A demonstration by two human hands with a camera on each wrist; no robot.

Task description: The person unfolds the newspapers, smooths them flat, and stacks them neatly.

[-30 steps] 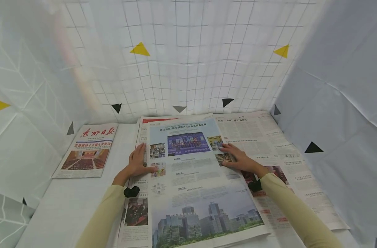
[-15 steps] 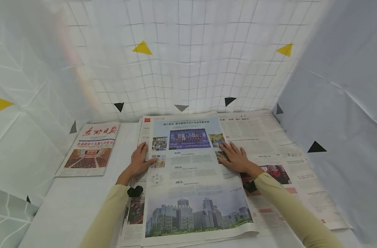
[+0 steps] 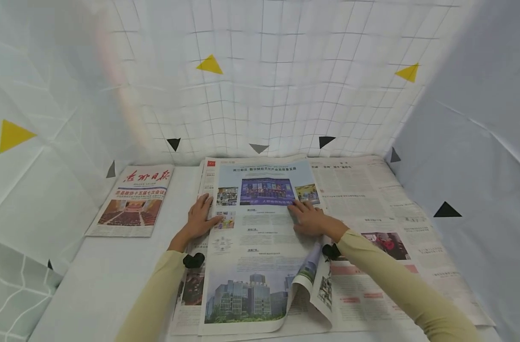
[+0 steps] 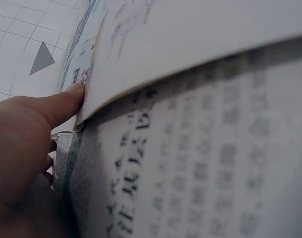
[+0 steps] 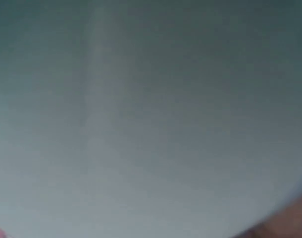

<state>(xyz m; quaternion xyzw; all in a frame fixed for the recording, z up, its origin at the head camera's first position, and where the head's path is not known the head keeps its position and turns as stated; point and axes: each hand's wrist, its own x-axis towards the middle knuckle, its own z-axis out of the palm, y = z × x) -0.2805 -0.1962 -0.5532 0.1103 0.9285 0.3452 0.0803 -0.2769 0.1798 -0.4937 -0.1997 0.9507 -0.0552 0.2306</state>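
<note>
A broadsheet newspaper (image 3: 260, 237) with a city-building photo lies spread on top of other newspaper sheets. My left hand (image 3: 199, 217) rests at its left edge, thumb on the page and fingers along the sheets beneath. In the left wrist view that thumb (image 4: 64, 104) touches the page's edge. My right hand (image 3: 308, 218) rests on the right part of the page, fingers over the text beside the purple photo. Below that wrist, the page's lower right part is rucked up and curls over, baring the sheets underneath. A blurred pale surface fills most of the right wrist view.
More newspaper sheets (image 3: 371, 204) lie to the right, partly under the top one. A folded newspaper (image 3: 133, 202) with a red title sits on the white table (image 3: 114, 285) at left. A white gridded curtain (image 3: 260, 95) and pale side walls enclose the table.
My right hand has moved left across the page, and the lower right part has gone from flat to curled up. The left hand stays at the left edge. The head view has shifted slightly.
</note>
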